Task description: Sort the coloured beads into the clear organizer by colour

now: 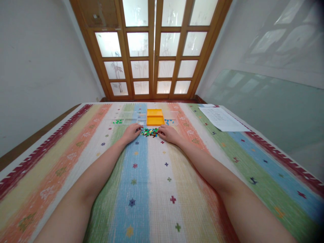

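Observation:
A small pile of mixed green, blue, yellow, white and dark pieces (150,132) lies on the striped tablecloth (162,189). My left hand (132,133) rests at the pile's left edge, its fingers bent together at the pieces. From the other side, my right hand (169,133) touches the right edge with curled fingers. What either hand pinches is too small to make out. Just behind the pile stands an open orange box (155,120). Green pieces (117,121) sit in a clear container on the left, and blue pieces (169,122) in one on the right.
Printed sheets of paper (222,118) lie at the table's far right. A pane of glass (265,101) leans along the right wall. Beyond the table's far edge are wooden doors with glass panes (154,60).

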Tool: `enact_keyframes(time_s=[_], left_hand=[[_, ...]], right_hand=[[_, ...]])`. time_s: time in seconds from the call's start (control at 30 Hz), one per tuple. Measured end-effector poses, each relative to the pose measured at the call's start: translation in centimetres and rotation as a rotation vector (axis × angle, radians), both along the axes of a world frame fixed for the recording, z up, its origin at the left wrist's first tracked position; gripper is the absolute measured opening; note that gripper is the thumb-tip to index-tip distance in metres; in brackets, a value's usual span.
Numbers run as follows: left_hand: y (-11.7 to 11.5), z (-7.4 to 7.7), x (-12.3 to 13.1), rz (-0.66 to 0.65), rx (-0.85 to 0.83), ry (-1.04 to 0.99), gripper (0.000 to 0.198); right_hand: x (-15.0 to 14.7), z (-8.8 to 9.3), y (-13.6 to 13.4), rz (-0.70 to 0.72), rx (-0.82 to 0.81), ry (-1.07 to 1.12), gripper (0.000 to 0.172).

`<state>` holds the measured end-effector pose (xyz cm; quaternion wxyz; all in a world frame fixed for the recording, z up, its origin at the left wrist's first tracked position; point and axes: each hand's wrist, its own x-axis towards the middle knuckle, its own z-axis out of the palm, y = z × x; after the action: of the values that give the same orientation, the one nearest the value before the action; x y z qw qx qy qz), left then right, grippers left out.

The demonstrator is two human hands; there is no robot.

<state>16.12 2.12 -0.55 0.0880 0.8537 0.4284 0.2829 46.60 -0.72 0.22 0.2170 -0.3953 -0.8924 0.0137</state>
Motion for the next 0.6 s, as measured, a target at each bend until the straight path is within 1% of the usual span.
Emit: enact_keyframes(time_s=[0.2,0.37,0.5,0.6], left_hand=[[0.0,0.6,-0.4,0.054,0.046,-0.036,0.026],[0.4,0.5,-1.2,0.101,0.046,-0.070,0.022],[0.9,0.3,-1.9,0.180,0.031,-0.100,0.023],[1.8,0.4,-2.7,0.255,0.052,-0.111,0.025]], right_hand=[[0.1,-0.2,0.1,0.025,0.000,0.033,0.013],[0.1,-0.2,0.2,0.030,-0.010,0.032,0.012],[0.1,-0.1,0.1,0.021,-0.020,0.016,0.013],[0.0,-0.2,0.2,0.016,-0.014,0.013,0.013]])
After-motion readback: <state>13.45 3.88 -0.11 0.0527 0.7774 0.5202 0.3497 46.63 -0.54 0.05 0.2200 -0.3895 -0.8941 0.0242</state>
